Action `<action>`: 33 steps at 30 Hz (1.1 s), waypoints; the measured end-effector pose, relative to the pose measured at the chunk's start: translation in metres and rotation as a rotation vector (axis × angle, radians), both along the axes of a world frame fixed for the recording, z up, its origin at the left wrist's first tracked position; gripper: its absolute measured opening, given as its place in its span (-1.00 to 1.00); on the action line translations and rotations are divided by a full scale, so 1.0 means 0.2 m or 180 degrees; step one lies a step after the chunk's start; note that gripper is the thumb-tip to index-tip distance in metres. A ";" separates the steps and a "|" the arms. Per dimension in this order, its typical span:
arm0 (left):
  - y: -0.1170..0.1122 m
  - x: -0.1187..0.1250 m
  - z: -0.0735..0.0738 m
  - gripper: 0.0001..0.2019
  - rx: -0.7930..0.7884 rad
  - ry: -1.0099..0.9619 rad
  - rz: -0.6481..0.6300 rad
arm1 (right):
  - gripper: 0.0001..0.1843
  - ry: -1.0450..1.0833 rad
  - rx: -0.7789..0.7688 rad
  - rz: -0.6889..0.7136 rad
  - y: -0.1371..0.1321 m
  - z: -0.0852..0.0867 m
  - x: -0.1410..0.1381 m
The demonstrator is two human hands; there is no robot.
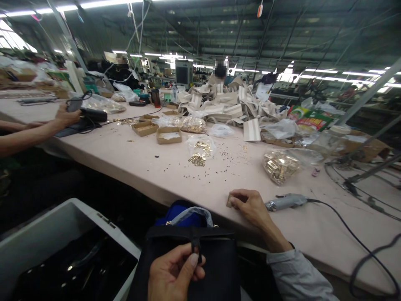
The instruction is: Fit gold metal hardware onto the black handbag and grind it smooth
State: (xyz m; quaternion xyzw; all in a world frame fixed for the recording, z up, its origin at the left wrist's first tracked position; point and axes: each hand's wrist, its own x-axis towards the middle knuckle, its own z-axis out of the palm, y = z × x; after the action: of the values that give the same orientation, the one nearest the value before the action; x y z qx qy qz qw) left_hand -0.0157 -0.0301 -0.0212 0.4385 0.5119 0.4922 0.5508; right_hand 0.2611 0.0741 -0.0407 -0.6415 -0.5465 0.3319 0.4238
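My left hand point(173, 271) is low in the view, its fingers pinched on the short strap tab point(196, 246) of a black leather bag point(194, 259) that rests in my lap. My right hand point(249, 205) lies on the pink table point(175, 171) near its front edge, fingers curled over a small tan block point(230, 200). A grey corded hand tool point(286, 201) lies just right of that hand. A blue bag with a plastic-wrapped handle point(184, 214) sits behind the black bag.
Loose gold metal fittings point(199, 158) and a clear bag of them point(280, 165) lie mid-table, with small cardboard boxes point(169, 134) and piled cream bags point(225, 104) behind. A grey bin point(46, 234) holds black goods at my left. Another person's hand point(65, 115) holds a tool far left.
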 end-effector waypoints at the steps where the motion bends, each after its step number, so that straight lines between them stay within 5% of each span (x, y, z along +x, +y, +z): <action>1: 0.00 0.00 0.00 -0.63 -0.0023 -0.0024 -0.0020 | -0.71 0.0070 -0.0050 -0.0022 0.00 0.00 0.01; 8: 0.00 0.00 -0.03 -0.74 -0.0184 -0.0135 -0.0018 | -0.50 0.0627 -0.0184 0.0033 -0.05 0.10 -0.05; 15: 0.00 0.01 -0.01 -0.77 -0.0240 -0.0286 -0.0153 | -0.71 0.1094 -0.0077 0.0796 -0.31 0.27 -0.30; 22: -0.01 0.01 0.01 -0.79 -0.0185 -0.0255 -0.0296 | -0.86 0.1003 -0.0218 0.1171 -0.39 0.22 -0.51; 33: -0.02 0.00 0.03 -0.78 -0.0114 -0.0333 -0.0500 | -0.87 0.0514 -0.0025 0.1162 -0.41 0.21 -0.56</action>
State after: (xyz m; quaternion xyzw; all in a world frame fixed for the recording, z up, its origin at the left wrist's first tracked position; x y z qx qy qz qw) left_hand -0.0162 -0.0349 -0.0142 0.4410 0.4552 0.4605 0.6214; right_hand 0.1492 -0.0080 0.0020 -0.5048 -0.6167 0.4557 0.3965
